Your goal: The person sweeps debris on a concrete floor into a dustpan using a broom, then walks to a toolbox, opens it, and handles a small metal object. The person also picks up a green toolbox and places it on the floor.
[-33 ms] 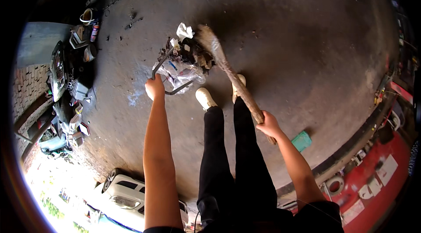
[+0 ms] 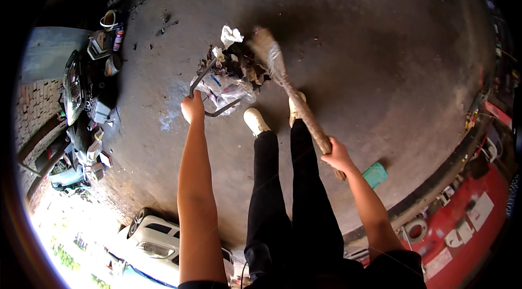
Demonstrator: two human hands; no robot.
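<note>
My left hand (image 2: 192, 108) is closed around the bent, dark handle (image 2: 202, 78) of what looks like a dustpan. Its pan is mostly hidden under a heap of rubbish (image 2: 249, 73): dark scraps, clear plastic film (image 2: 234, 92) and, at the far side, crumpled white paper (image 2: 231, 35). In my right hand (image 2: 337, 156) is a broom (image 2: 309, 117), gripped near the top of its thick brown shaft. The broom slants away to the left. Its flared head (image 2: 265, 44), blurred at the tip, is just right of the heap, near the floor.
My light shoes (image 2: 255, 121) stand just nearer than the heap. A green flat piece (image 2: 375, 174) lies by my right forearm. Car parts, including a headlight (image 2: 74, 87), line the left side. A white car (image 2: 157, 243) is at lower left, a red panel (image 2: 467, 229) at lower right.
The broom head has shifted slightly to the right, away from the heap, and my right hand has moved a little right with it. My left hand and the handle have barely moved.
</note>
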